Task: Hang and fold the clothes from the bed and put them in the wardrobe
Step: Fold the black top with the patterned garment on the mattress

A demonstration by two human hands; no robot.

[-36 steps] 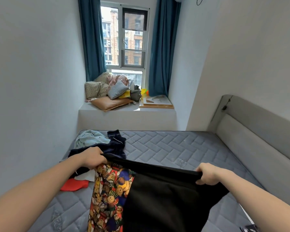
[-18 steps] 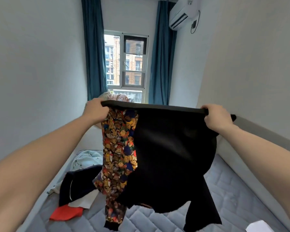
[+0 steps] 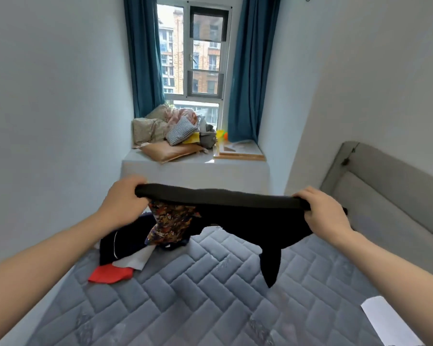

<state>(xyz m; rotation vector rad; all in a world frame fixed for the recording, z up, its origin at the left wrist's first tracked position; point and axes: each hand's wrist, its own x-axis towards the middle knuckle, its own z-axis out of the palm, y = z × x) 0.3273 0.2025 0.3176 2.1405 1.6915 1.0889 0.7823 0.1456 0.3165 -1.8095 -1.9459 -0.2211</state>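
Black garment (image 3: 238,216) with a patterned panel (image 3: 171,224), stretched above the bed (image 3: 210,295). Left hand (image 3: 124,203) and right hand (image 3: 323,216) each take a closed grip on opposite ends of its top edge; the fabric hangs between them, beside a clothes pile (image 3: 120,255).

both hands (image 3: 125,199) (image 3: 323,216) curled tight (knuckles up), bare arms stretched forward.
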